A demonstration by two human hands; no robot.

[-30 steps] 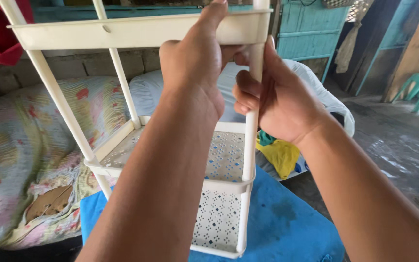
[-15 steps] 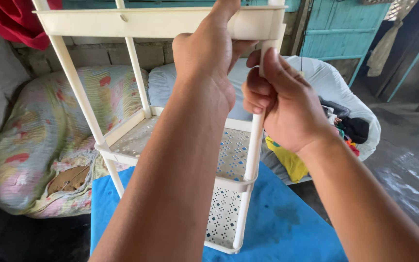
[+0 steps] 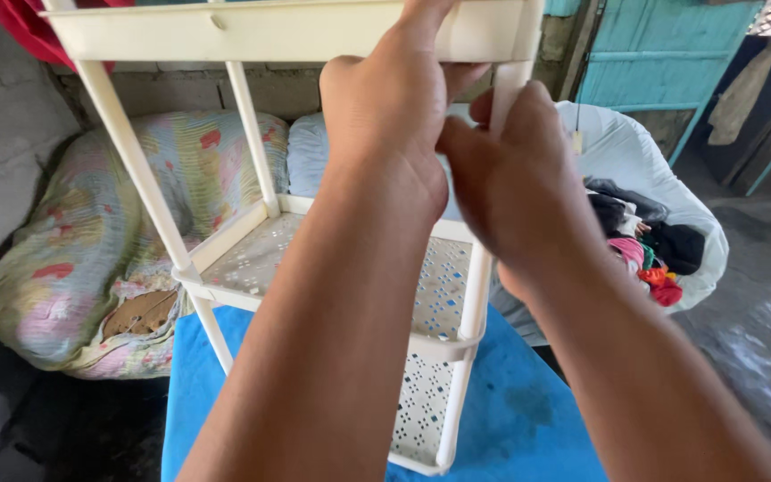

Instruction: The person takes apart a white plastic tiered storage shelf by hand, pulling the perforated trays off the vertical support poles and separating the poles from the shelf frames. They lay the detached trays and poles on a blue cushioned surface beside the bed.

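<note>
- Since the earlier frame the right hand (image 3: 515, 192) has moved closer to the left hand (image 3: 385, 116), so now the two hands are touching each other at the front right corner of the rack; the view has also shifted a little to the right.
- The left hand grips the top tray (image 3: 261, 31) of the cream plastic rack (image 3: 252, 254), with its fingers going over the front rim and closed on it near the right corner.
- The right hand is wrapped around the front right post (image 3: 475, 295), just below the top tray; its fingers are closed on the post, but the fingertips are hidden behind the hand.
- The rack stands upright on a blue surface (image 3: 510, 419), directly in front of the person, and its lower shelves have small perforated holes.
- Behind the rack, on the left, a floral cushion (image 3: 73, 259) lies against a grey block wall (image 3: 2, 134).
- On the right, a white sack (image 3: 644, 161) holds dark and pink clothes (image 3: 644, 241), near a teal wooden door (image 3: 662, 54).
- Red cloth (image 3: 24, 18) hangs at the upper left corner.
</note>
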